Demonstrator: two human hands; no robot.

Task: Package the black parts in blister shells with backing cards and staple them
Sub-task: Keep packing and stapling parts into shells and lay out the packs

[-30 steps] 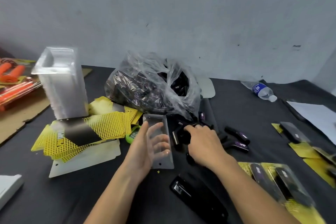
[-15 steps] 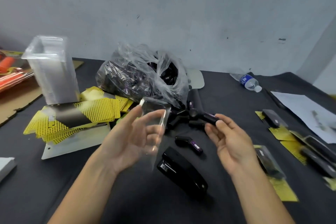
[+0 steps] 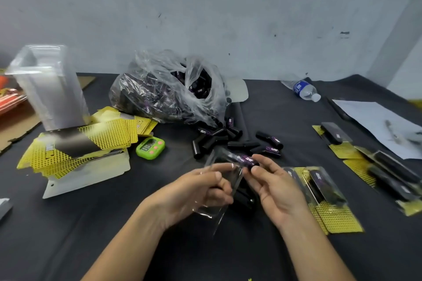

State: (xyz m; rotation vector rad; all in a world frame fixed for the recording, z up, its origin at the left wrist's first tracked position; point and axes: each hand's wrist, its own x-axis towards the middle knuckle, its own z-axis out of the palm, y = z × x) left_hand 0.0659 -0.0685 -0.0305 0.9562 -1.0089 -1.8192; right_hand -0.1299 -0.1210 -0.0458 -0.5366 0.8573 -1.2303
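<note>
Left hand [image 3: 198, 191] grips a clear blister shell [image 3: 235, 180], fingers curled round its edge. Right hand [image 3: 274, 187] pinches a purple-labelled black part [image 3: 245, 159] against the shell's upper end, both above the black table [image 3: 91, 223].

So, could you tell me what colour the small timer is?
The timer is bright green with pink buttons, clearest in the head view.

We count one green timer [image 3: 150, 148], one water bottle [image 3: 304, 90], one plastic bag [image 3: 169, 93] and one stack of blister shells [image 3: 50, 89]; the loose black parts [image 3: 242, 143] are too jumbled to count.
</note>
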